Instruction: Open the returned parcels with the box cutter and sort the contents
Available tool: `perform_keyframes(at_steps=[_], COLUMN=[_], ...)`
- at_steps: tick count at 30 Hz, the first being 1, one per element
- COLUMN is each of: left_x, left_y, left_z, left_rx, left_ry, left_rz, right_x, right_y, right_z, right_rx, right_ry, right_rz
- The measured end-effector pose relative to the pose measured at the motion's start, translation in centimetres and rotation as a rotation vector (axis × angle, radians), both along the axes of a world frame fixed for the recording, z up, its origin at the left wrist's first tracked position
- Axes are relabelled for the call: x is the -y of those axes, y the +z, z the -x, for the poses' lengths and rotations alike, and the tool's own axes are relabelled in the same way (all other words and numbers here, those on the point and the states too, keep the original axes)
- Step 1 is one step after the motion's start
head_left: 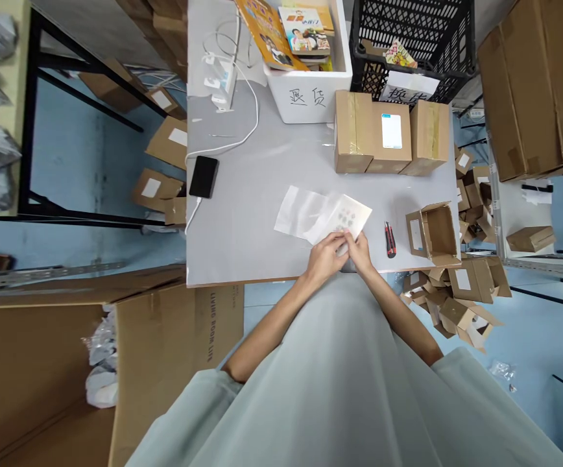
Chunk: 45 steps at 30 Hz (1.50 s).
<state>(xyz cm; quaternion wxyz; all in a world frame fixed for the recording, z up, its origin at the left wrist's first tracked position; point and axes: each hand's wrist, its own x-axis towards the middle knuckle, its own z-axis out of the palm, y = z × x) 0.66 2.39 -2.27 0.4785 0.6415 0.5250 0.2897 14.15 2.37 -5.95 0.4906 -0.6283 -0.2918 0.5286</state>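
A black slab phone lies on the grey bench at left; a red-and-black utility knife sits just beside an open small cardboard box, with taped brown cardboard boxes behind them

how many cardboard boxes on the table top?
4. Three closed ones in a row before the black crate: left box, middle box, right box. One open box at the right edge, by the box cutter. Floor boxes not counted; some may be hidden.
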Motion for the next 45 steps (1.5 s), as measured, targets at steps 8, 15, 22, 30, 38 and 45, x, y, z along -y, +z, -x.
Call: perform_keyframes(at_steps=[8,15,22,30,38,45], left_x=[-3.1,-4.1,-4.0,-3.6,-1.7,-3.4], left_y=[-2.8,-3.3,-3.6,-3.8,-3.4,-5.1], left_z=[3.3,6.4,5.1,4.4,2.3,4.0], left_rx=[0.036,0.437,0.267,0.155,0.071,0.158], left_ry=[0.356,0.233,0.359,0.289,-0.033,0.369], left_rz=[0.135,0.578,0.489,0.352,0.141,0.165], right_x=[0.3,0.0,-0.7,-1.1,-0.9,-0.4], right_y=[1.3,-0.5,-4.6,-4.8,-1.9,-1.0], right_z=[-3.4,-4.4,-2.9,-1.4,2.2,-1.6], right_rx=[-0.284,-0.316,-0.206,0.141,-0.047,-0.244], right_ry=[0.088,0.049,-0.034,0.039,0.076,0.094], right_rz=[0.070,0.084,0.118,0.160,0.044,0.103])
